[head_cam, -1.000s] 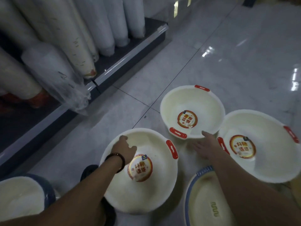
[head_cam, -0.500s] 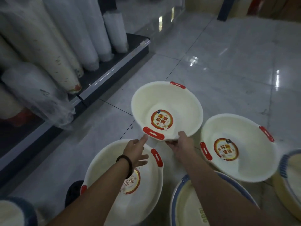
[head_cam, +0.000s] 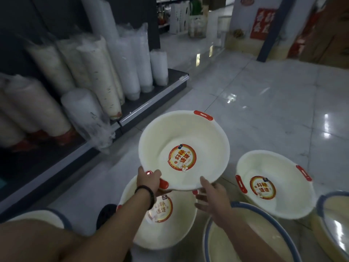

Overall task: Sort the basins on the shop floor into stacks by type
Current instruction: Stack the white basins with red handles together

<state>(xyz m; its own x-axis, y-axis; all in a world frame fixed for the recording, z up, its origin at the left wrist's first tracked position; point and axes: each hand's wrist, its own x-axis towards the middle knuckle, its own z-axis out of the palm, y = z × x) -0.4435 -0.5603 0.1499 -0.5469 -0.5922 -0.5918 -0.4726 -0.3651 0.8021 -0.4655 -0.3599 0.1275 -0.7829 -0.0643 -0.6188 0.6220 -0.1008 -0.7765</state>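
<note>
Bottom centre, a cream round plastic basin with red handles sits on the tiled floor; I judge it the stack's base. Just above it, my left grip is clamped on a handle of a matching lifted cream basin, held tilted, probably for nesting. My right grip, fingers apart, steadies its near rim.

Tilted cream red-handled basin, held aloft

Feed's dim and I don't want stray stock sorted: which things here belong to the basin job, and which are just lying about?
Job: lifted basin, gripped by left hand; basin beneath it; right basin; blue-rimmed basin, plus others at frame edges.
Lying about: plastic-wrapped stacks; shelf; red poster.
</note>
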